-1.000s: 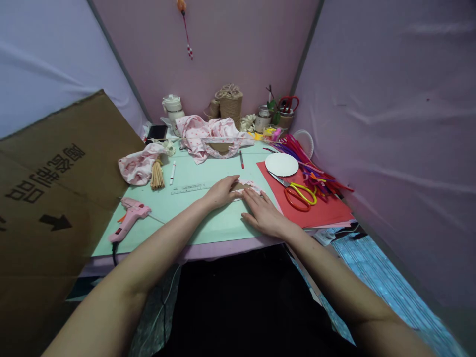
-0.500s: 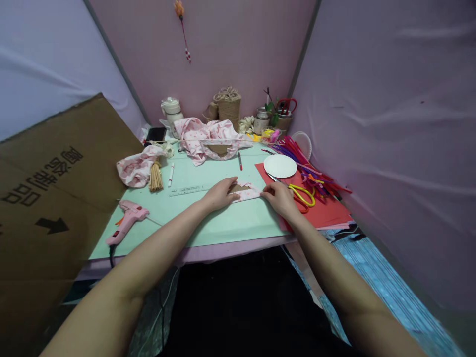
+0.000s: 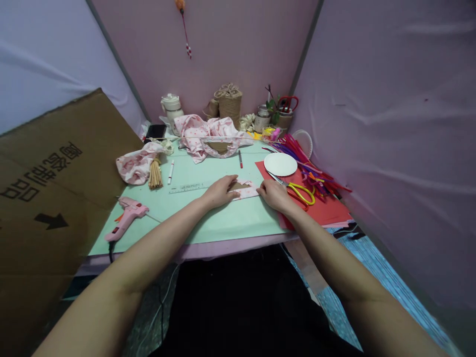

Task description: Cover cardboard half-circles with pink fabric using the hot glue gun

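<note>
On the pale green tabletop (image 3: 208,225) lies a small piece of brown cardboard with pink-patterned fabric (image 3: 247,192) folded over its edge. My left hand (image 3: 220,192) grips the left end of this piece, thumb at the near edge and fingers at the far edge. At the right end, my right hand (image 3: 274,194) pinches the fabric's corner between thumb and bent fingers. Yellow-and-orange-handled scissors (image 3: 302,192) lie just right of that hand. A clear ruler (image 3: 188,188) lies to the left of my left hand.
A pink glue gun (image 3: 128,216) rests at the left near a large cardboard sheet (image 3: 55,163). More patterned fabric (image 3: 193,134) lies at the back. A white paper plate (image 3: 280,164), red paper (image 3: 327,213) and pipe cleaners (image 3: 297,151) occupy the right side.
My right hand has shifted slightly left along the fabric's right end, its fingers more curled. My left hand stays on the piece. The view has tilted a little.
</note>
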Tool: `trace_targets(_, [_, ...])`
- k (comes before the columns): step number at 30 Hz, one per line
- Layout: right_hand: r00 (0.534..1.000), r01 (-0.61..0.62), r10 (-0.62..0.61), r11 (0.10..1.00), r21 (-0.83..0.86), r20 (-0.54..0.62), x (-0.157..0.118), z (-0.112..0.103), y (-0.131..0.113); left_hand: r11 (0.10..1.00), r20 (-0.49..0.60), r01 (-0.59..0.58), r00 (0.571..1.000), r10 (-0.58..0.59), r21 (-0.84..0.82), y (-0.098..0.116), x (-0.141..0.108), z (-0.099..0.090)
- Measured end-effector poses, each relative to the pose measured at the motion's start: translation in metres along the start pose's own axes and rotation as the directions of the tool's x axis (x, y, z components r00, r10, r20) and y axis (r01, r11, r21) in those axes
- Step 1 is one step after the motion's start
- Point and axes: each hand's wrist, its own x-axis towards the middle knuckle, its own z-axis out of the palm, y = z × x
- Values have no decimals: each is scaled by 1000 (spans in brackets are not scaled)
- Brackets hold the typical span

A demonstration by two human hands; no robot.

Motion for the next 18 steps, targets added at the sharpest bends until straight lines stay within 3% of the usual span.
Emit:
trace_targets(9, [997,-22,29,996,-87,76,19,-6,-7,1000,-33,3,999,-3,0,-1,1,3])
trace_targets(14, [998,-44,47,996,-79,36,20,-9,-8,1000,-33,9,999,-9,6,-1,0,2])
trace_targets(18, [998,-37,34,997,-60,-60,1,-16,-3,1000,-44,0,999,0,14,-1,-2,2])
